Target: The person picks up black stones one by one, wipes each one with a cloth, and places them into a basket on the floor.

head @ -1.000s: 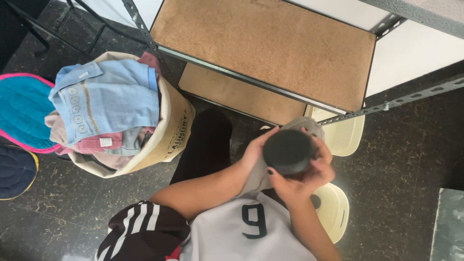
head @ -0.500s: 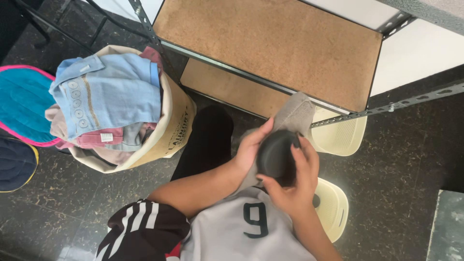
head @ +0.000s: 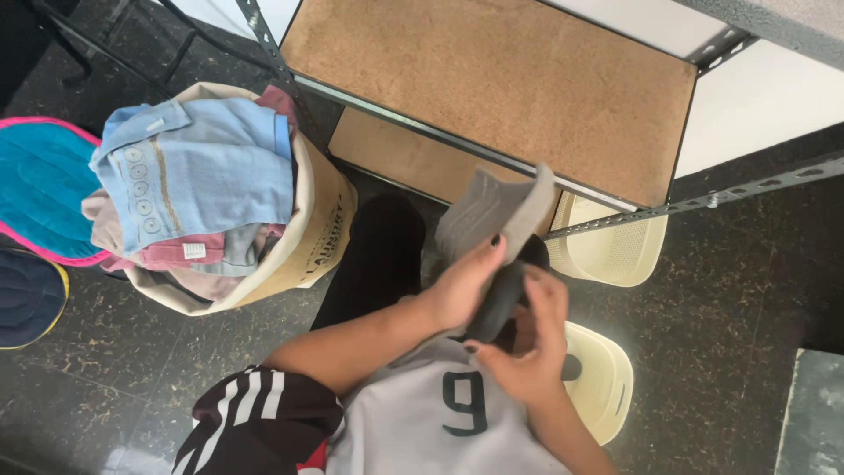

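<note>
Grey cloth (head: 494, 211) held up in front of the torso, above the lap, gripped by both hands. Long axis of cloth running from lower left to upper right, free end pointing up and away toward the brown shelf board (head: 492, 88), lower end tucked between the palms. Upper portion fanned out flat, showing a ribbed weave; one corner overlapping the front edge of the shelf board as seen from the head view. Dark rounded object (head: 498, 299) clamped between the palms just under the cloth, seen edge-on, long axis tilted the same way as the cloth; kind not identifiable. Left hand (head: 462, 286) curled around the near side, thumb with dark nail pressed onto the cloth. Right hand (head: 530, 343) closed against the opposite side, fingers flat along the dark object. Hands pressed toward each other, both gripping, neither spread. Fabric laundry basket (head: 312, 242) standing on the dark speckled floor (head: 730, 281) to the left, near the left knee, filled above the rim: light blue garment (head: 198, 171) on top, pink garment (head: 171, 255) and beige pieces beneath. Two cream perforated plastic baskets to the right: one (head: 611, 251) partly under the shelf frame, the second (head: 607, 378) beside the right forearm; contents of either not visible. Teal mat with pink edge (head: 40, 193) lying on the floor at the far left, well apart from the hands.
</note>
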